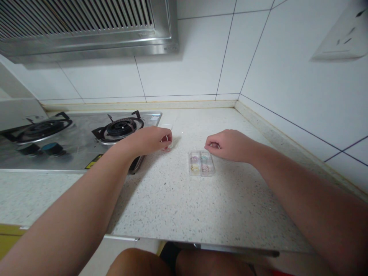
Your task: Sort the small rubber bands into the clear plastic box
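Holding both arms out over the speckled counter (172, 199), I pinch a small pale piece (167, 138) in the fingertips of my left hand (152, 140), just beside the gas stove (115, 130). My right hand (227, 145) is curled shut, fingertips pressed together; what they hold, I cannot tell. The clear compartment box (201, 163) of coloured rings (195, 168) lies between my hands, nearer the right.

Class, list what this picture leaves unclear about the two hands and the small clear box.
Head view: the small pale item pinched in the left hand is mostly covered by that hand, so its kind is unclear.
Head view: the right hand curls shut and hides anything it may pinch.
Head view: the coloured pieces in the small clear plastic compartment box are too small to identify.
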### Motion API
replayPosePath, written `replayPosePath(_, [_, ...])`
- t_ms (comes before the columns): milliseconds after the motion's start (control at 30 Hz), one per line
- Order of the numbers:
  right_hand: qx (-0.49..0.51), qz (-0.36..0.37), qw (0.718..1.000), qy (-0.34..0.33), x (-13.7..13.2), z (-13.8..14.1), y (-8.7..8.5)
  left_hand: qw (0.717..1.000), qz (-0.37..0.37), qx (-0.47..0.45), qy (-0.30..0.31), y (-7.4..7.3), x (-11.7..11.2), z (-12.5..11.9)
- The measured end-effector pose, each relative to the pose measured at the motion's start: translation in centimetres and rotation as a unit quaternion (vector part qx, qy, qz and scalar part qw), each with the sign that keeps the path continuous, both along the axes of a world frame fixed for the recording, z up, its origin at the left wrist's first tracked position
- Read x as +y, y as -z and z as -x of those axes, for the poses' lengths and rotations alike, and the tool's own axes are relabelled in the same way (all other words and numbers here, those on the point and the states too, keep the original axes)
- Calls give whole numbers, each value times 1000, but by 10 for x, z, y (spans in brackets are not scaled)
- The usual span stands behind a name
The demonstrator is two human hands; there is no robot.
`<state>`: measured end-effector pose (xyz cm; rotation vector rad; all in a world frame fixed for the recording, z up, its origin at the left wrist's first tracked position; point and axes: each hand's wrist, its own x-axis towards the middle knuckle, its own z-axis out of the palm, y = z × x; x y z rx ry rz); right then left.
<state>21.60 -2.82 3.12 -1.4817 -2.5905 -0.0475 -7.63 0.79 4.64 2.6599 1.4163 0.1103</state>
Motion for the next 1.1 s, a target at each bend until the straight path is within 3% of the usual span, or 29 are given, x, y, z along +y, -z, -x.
replayPosePath(467, [3,-3,1000,-3,1,-1,1,1000,9,11,-9,2,4,4])
replayPosePath(1100, [-4,-6,1000,1,2,-2,2,993,-43,64,-86,-1,5,10])
